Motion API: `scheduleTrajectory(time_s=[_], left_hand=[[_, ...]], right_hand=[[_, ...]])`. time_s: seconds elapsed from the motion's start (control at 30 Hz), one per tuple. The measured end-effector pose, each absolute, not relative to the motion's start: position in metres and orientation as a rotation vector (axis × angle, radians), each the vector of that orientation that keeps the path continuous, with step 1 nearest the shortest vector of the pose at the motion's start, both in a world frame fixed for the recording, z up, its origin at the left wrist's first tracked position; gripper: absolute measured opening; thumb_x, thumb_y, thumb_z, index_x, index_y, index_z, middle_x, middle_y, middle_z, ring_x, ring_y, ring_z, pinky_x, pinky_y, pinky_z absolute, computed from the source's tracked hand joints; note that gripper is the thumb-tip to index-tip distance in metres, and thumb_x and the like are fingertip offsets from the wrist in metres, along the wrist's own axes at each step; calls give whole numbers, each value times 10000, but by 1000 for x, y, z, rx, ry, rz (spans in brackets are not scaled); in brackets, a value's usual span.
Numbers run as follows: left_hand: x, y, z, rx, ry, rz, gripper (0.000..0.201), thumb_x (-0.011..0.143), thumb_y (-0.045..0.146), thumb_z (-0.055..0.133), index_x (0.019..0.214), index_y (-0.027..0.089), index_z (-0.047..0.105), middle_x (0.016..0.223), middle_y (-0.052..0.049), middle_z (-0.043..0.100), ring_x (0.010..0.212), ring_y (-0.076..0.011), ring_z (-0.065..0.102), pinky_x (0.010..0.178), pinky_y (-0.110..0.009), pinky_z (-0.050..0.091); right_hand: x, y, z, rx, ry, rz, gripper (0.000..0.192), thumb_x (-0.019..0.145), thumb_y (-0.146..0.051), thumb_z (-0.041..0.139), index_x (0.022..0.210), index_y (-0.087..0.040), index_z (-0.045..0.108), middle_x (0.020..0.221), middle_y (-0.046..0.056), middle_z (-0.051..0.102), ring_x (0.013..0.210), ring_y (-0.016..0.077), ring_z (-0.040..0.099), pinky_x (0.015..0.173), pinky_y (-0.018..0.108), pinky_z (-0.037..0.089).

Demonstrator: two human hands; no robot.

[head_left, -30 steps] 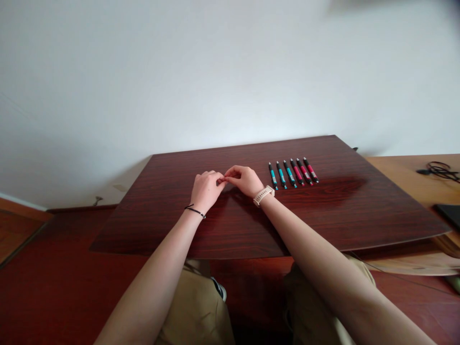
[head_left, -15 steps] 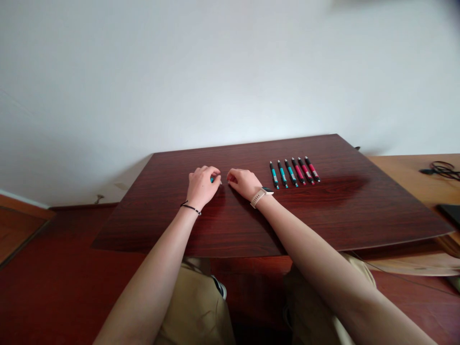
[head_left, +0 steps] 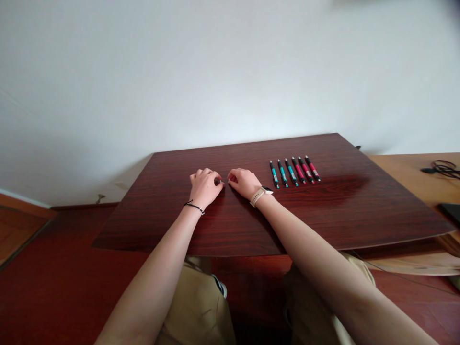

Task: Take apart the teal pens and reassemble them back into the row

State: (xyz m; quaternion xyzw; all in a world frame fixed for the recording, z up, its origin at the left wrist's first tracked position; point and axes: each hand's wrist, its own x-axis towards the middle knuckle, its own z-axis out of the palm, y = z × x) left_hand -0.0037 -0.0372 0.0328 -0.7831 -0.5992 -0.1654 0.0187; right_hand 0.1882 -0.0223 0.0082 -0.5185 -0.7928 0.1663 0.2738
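Observation:
My left hand (head_left: 205, 186) is just above or on the dark wood table (head_left: 230, 230), palm down, with thumb and fingers curled into a pinch. A small dark part shows in the gap by the thumb; it seems to belong to a teal pen, otherwise hidden by the hand. Just to the right, my right hand (head_left: 244, 183) has its fingers bent together, fingertips close to the left hand's thumb. Whatever it may hold is hidden. Farther right lie three teal pens (head_left: 282, 172) and three pink pens (head_left: 305, 169), side by side in a slanted row.
A white wall (head_left: 230, 72) stands behind the table's far edge. On the right is a lighter wooden desk (head_left: 398, 167) with a coiled dark cable (head_left: 445, 168) and a black flat object (head_left: 449, 211). My knees are below the near edge.
My left hand has shifted slightly right and turned, so the teal colour seen by its thumb is now covered. The right hand and the row of pens have stayed nearly still.

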Motion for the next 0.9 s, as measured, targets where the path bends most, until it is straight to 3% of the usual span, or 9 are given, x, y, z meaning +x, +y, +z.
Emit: scheduleTrajectory(time_s=[0.3,0.9], left_hand=[[-4,-35,30,-2393,-1890,-398,128,969,314,680,938,254,788,1210,-104,740,1202,-339,578,1055,-521,393],[-3,-35,25,-2428,-1857,-460,103,970,326,692,942,249,755,1138,-99,739,1161,-333,591,1045,-518,383]], right_hand=[[186,-22,7,-1425,-2120,446,85,960,-216,691,1012,-220,758,1040,48,786,921,194,705,803,279,495],[187,-25,12,-1518,-2107,477,109,951,-222,688,1018,-234,773,1050,47,807,959,209,731,828,288,514]])
